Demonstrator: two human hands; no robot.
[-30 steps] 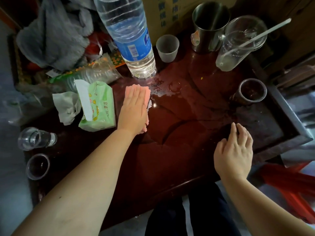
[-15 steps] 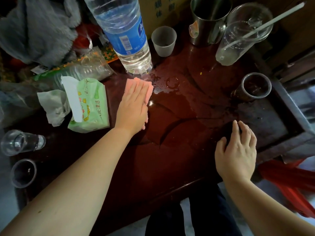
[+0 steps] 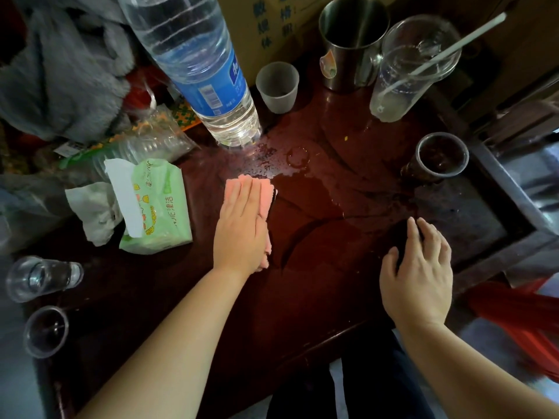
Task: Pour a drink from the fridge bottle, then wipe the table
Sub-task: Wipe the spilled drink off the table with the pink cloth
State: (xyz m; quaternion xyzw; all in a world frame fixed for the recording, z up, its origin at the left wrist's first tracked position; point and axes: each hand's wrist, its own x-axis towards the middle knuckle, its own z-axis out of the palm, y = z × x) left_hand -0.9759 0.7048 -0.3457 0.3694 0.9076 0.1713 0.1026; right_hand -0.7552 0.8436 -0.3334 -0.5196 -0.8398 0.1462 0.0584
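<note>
My left hand lies flat with straight fingers on a pink cloth, pressing it onto the dark red table. Only the cloth's far and right edges show from under the hand. Just beyond the cloth stands a big clear water bottle with a blue label, and a wet puddle spreads beside its base. A small cup holding dark liquid sits at the right. My right hand rests near the table's front edge with loosely spread fingers, holding nothing.
A green tissue pack and a crumpled tissue lie left of the cloth. A frosted cup, a steel mug and a tall clear cup with a straw stand at the back. Two small clear cups sit at the front left.
My left hand has drawn the pink cloth a little back from the bottle's base towards me. My right hand has stayed in place.
</note>
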